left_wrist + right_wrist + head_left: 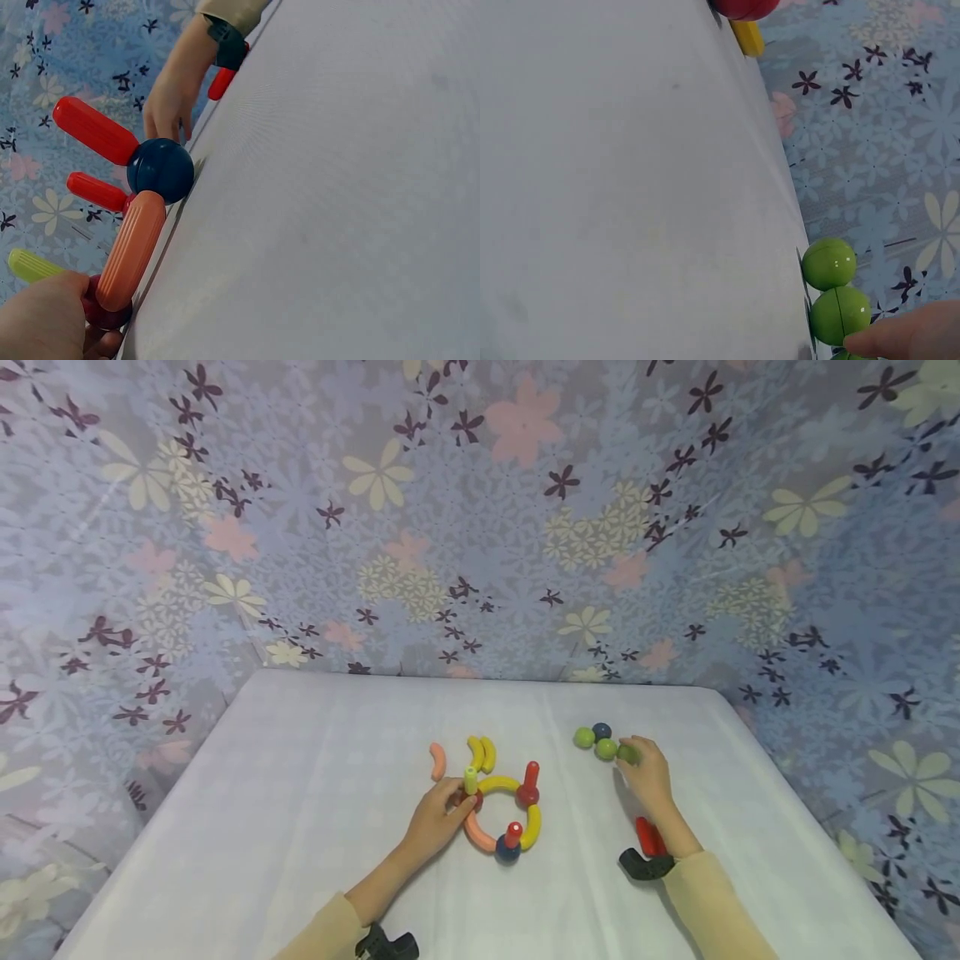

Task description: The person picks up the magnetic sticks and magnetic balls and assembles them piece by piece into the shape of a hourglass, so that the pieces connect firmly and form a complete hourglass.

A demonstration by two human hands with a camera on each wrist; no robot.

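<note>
In the head view, curved sticks and balls form a ring on the white table, each ball bearing an upright stick. My left hand [437, 817] grips the ring's left red ball [111, 313], which carries a light-green stick [470, 779]. An orange curved stick [132, 251] joins that ball to a dark blue ball [507, 850] with a red stick [513, 833]. Yellow curved sticks [500, 783] link the other red ball [528, 796]. To the right, my right hand [648, 777] pinches a green ball [628, 753], mostly below the edge of the right wrist view.
Two more green balls [606, 749] and a dark blue ball [602, 731] lie left of my right hand. Behind the ring are a loose orange curved stick [437, 761] and two yellow ones [489, 755]. Red sticks [647, 837] lie by my right forearm. Flowered cloth [480, 527] hangs behind.
</note>
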